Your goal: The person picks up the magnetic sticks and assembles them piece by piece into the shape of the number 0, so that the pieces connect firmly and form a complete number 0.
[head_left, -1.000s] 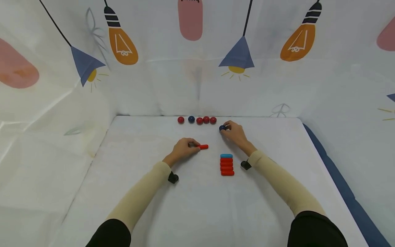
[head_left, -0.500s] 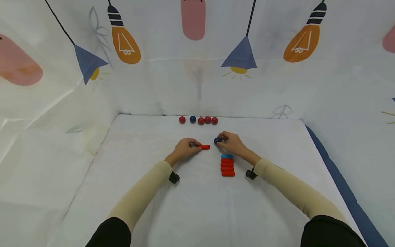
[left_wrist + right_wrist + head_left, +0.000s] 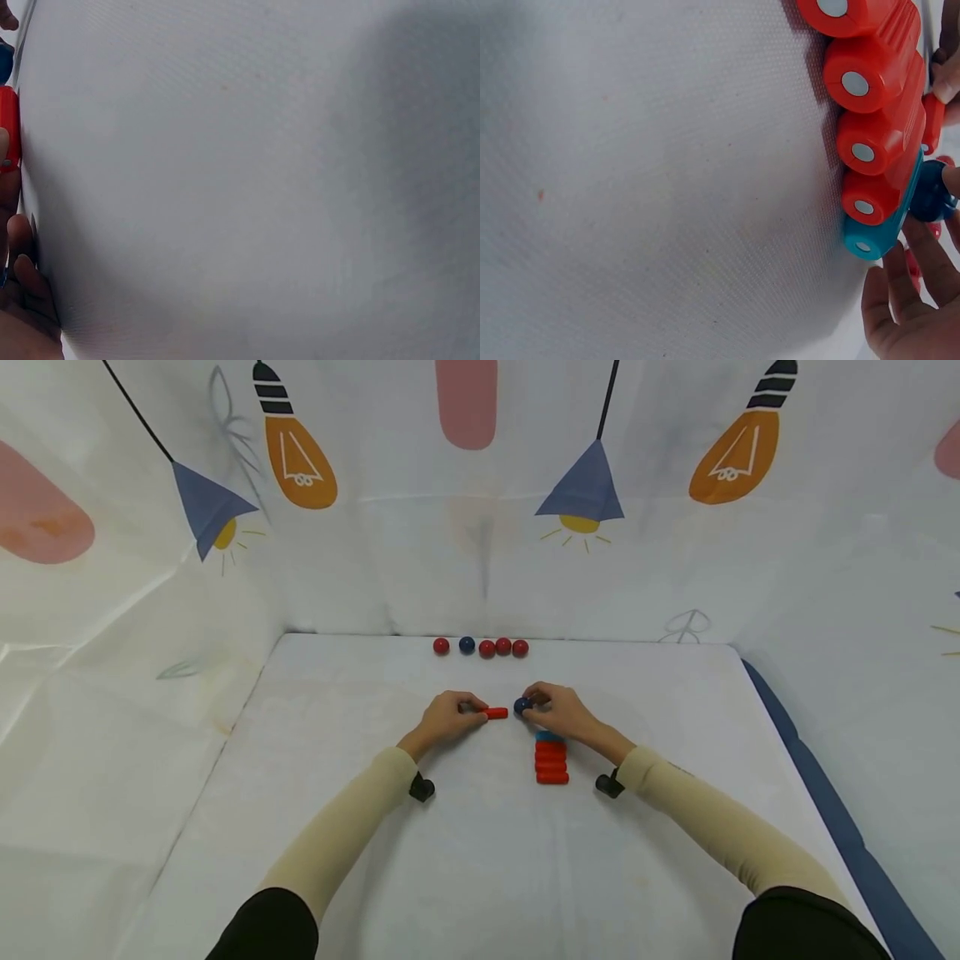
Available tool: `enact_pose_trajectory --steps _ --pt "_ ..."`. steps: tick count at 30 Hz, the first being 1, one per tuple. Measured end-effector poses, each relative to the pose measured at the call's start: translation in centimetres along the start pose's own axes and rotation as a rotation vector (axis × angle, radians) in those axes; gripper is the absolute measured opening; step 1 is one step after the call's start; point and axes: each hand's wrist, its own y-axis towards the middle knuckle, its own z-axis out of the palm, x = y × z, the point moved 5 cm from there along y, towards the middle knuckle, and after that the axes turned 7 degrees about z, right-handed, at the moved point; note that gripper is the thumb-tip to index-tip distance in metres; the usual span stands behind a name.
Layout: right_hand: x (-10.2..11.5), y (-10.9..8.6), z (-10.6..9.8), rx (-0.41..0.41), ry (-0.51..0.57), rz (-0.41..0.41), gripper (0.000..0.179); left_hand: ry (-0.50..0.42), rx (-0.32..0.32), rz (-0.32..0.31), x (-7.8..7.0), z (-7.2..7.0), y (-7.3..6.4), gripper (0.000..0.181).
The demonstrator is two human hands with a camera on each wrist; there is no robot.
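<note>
In the head view my left hand (image 3: 444, 717) pinches a short red rod (image 3: 497, 713) by its left end. Across from it, my right hand (image 3: 564, 712) holds a dark blue ball (image 3: 521, 706) between thumb and fingers. The ball is close to the rod's free end; whether they touch I cannot tell. Just below the right hand, several red rods (image 3: 552, 764) lie side by side, with one light blue rod (image 3: 874, 234) at the far end. Round silvery discs show on their ends in the right wrist view. The left wrist view catches only part of the red rod (image 3: 9, 120).
Along the back edge of the white table (image 3: 480, 860) sit several red balls (image 3: 487, 648) and a dark blue ball (image 3: 467, 645). A white sheet (image 3: 360, 560) printed with lamps and bulbs hangs behind. Dark blue fabric (image 3: 813, 768) runs down the right side.
My right hand has carried the dark blue ball from near the back row toward me and left, up to the red rod. The left hand stays in place with the rod.
</note>
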Motion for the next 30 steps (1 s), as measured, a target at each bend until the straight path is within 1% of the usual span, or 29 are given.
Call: enact_pose_trajectory --steps 5,10,15,19,23,30 --pt "0.2 0.0 0.2 0.021 -0.017 0.0 0.036 0.004 -0.003 0.01 -0.1 -0.2 0.0 0.024" --pt "0.1 -0.1 0.5 0.021 -0.04 0.009 0.036 0.02 -0.006 0.019 -0.1 -0.2 0.0 0.025" --pt "0.0 -0.1 0.7 0.025 -0.021 0.004 0.035 0.033 -0.008 0.03 -0.2 -0.3 0.1 0.024" --pt "0.0 0.0 1.0 0.04 0.002 -0.008 0.033 0.038 -0.001 0.025 -0.1 -0.2 0.2 0.024" --pt "0.0 0.2 1.2 0.035 -0.009 -0.002 0.033 0.039 0.002 0.018 0.0 -0.1 0.3 0.024" --pt "0.3 0.3 1.2 0.021 -0.054 0.001 0.034 -0.006 0.01 0.006 -0.2 -0.5 0.2 0.025"
